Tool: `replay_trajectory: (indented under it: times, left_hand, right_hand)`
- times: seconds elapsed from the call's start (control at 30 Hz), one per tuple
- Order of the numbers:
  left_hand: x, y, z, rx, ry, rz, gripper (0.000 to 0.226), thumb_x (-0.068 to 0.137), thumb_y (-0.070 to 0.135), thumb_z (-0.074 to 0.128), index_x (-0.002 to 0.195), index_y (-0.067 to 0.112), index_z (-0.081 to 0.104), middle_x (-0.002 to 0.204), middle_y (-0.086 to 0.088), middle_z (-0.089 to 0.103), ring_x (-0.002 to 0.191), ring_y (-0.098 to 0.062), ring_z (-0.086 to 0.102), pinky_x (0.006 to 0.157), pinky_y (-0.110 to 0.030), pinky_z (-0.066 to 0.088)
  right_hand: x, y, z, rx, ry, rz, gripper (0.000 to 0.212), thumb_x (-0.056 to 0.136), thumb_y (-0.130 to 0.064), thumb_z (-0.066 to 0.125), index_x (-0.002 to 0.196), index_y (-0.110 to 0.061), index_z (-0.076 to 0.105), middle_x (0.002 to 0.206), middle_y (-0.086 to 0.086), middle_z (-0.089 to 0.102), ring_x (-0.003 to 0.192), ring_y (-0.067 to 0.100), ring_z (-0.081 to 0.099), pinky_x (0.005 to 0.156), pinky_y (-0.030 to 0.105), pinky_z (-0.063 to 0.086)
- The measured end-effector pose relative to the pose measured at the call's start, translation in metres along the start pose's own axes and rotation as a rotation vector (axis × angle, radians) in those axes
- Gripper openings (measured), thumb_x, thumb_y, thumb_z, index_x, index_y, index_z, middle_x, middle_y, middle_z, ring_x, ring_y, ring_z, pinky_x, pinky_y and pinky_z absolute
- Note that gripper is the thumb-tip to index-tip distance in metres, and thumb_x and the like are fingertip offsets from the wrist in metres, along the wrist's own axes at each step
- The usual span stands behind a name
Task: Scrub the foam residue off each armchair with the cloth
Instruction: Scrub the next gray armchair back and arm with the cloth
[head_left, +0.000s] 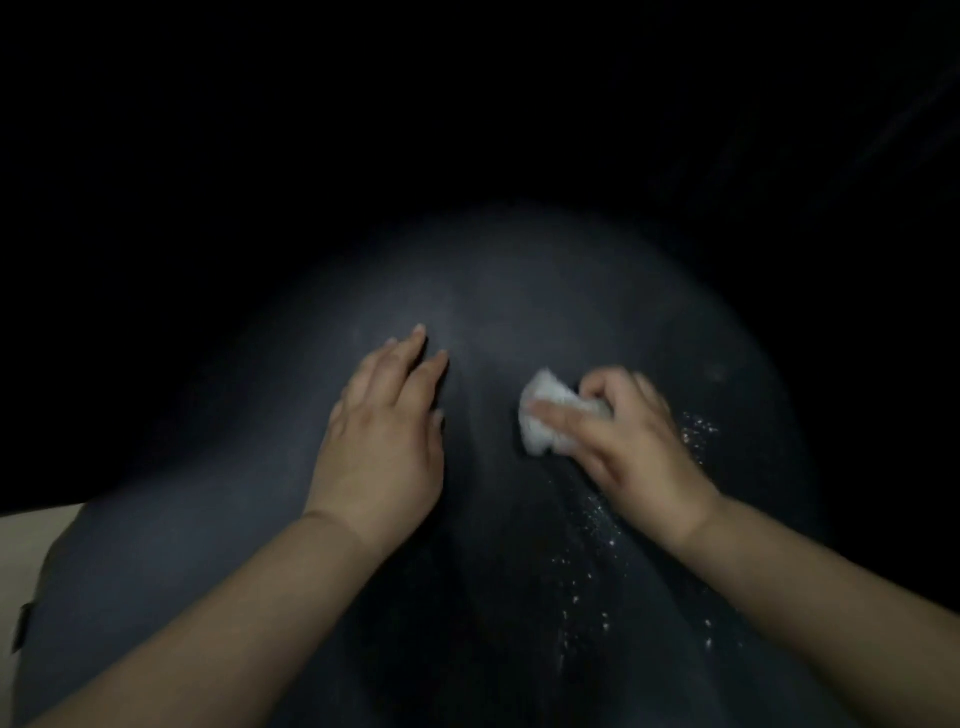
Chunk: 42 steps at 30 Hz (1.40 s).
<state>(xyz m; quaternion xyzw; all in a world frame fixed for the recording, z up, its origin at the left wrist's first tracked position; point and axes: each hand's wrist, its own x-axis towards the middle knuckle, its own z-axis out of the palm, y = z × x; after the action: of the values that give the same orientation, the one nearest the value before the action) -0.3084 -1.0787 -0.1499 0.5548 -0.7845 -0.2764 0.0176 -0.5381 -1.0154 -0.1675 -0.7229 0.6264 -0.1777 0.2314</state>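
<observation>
Right hand (631, 441) clamps white cloth (545, 415) against dark armchair (519, 291) | left hand (387, 431) flat, fingers straight, bracing upholstery | foam specks (587, 551) below cloth | cloth likely soft, light, damp; best bunched in the fingers.

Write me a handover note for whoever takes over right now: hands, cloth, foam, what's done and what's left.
Left hand: open, fingers straight, resting flat on the dark rounded armchair upholstery.
Right hand: curled grip on the crumpled white cloth, which is pressed against the upholstery.
White foam specks: scattered below and right of the cloth, trailing toward the camera.
Done: the lit area above the hands shows no specks, only a faint haze.
Left: scrub the speckled strip on the right. The rest of the chair is too dark to judge; no other armchair is visible.
</observation>
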Motion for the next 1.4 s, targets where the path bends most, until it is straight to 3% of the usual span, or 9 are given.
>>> replay_trajectory:
  times: [0.1,0.27,0.4,0.5,0.7,0.8,1.0,1.23,1.4]
  left_hand:
    - [-0.005,0.006,0.001,0.024,-0.04,0.026,0.054,0.095,0.026,0.049,0.147,0.022,0.035,0.158,0.003,0.02,0.144,-0.02,0.014,0.116,-0.041,0.02]
    - [0.003,0.028,0.008,0.036,-0.051,0.072,0.054,0.096,0.029,0.044,0.148,0.024,0.031,0.158,0.003,0.018,0.144,-0.019,0.011,0.117,-0.043,0.019]
    - [0.012,0.045,0.014,0.053,-0.088,0.095,0.054,0.097,0.029,0.043,0.149,0.024,0.03,0.158,0.003,0.017,0.143,-0.018,0.011,0.116,-0.041,0.018]
    - [0.013,0.054,0.016,0.09,-0.101,0.119,0.052,0.097,0.029,0.044,0.147,0.022,0.034,0.155,0.0,0.024,0.14,-0.02,0.017,0.114,-0.041,0.024]
    - [0.014,0.066,0.019,0.114,-0.054,0.138,0.049,0.093,0.027,0.049,0.141,0.018,0.044,0.145,-0.007,0.037,0.133,-0.026,0.028,0.107,-0.045,0.031]
    - [0.017,0.069,0.028,0.142,-0.064,0.158,0.049,0.094,0.027,0.049,0.142,0.018,0.043,0.145,-0.009,0.035,0.135,-0.027,0.026,0.111,-0.045,0.028]
    - [0.016,0.076,0.031,0.152,-0.088,0.16,0.05,0.096,0.029,0.046,0.144,0.019,0.04,0.15,-0.009,0.03,0.139,-0.028,0.021,0.116,-0.047,0.021]
    - [0.021,0.073,0.028,0.177,-0.094,0.193,0.05,0.096,0.032,0.042,0.144,0.02,0.04,0.149,-0.009,0.032,0.137,-0.029,0.024,0.114,-0.048,0.025]
    - [0.021,0.073,0.031,0.177,-0.089,0.185,0.05,0.095,0.033,0.043,0.143,0.019,0.041,0.148,-0.01,0.033,0.137,-0.031,0.024,0.113,-0.049,0.023]
  right_hand:
    - [-0.012,0.012,-0.014,0.006,-0.017,-0.03,0.047,0.083,-0.014,0.07,0.122,-0.039,0.061,0.097,0.0,0.043,0.091,0.021,0.043,0.078,0.037,0.042]
    - [0.033,0.044,-0.023,-0.03,0.231,0.278,0.046,0.081,-0.013,0.071,0.12,-0.036,0.063,0.101,0.002,0.042,0.097,0.025,0.043,0.09,0.048,0.042]
    - [-0.034,0.013,0.002,0.026,0.202,0.254,0.059,0.075,-0.003,0.073,0.119,-0.041,0.063,0.099,-0.004,0.039,0.09,0.025,0.043,0.077,0.041,0.044]
    - [-0.071,0.005,-0.001,0.066,0.1,0.183,0.067,0.075,-0.005,0.074,0.122,-0.049,0.056,0.097,-0.008,0.038,0.09,0.019,0.043,0.078,0.031,0.043]
    - [-0.015,0.075,-0.05,-0.034,0.38,0.379,0.049,0.083,-0.008,0.069,0.123,-0.033,0.059,0.1,0.005,0.042,0.096,0.03,0.046,0.09,0.032,0.039]
    - [-0.014,0.081,-0.038,0.0,0.368,0.45,0.045,0.084,-0.011,0.068,0.124,-0.033,0.061,0.103,0.008,0.044,0.099,0.027,0.045,0.092,0.029,0.038]
    - [-0.101,0.03,-0.002,0.15,0.273,0.35,0.06,0.082,-0.016,0.067,0.123,-0.057,0.051,0.099,-0.013,0.035,0.095,0.014,0.041,0.087,0.025,0.039]
    - [-0.016,0.089,-0.041,0.088,0.493,0.549,0.042,0.087,-0.014,0.065,0.125,-0.032,0.06,0.102,-0.002,0.038,0.099,0.026,0.047,0.095,0.037,0.043]
    - [-0.065,0.043,-0.005,0.091,0.434,0.509,0.035,0.088,-0.03,0.058,0.121,-0.042,0.061,0.103,-0.003,0.04,0.095,0.015,0.04,0.085,0.024,0.038]
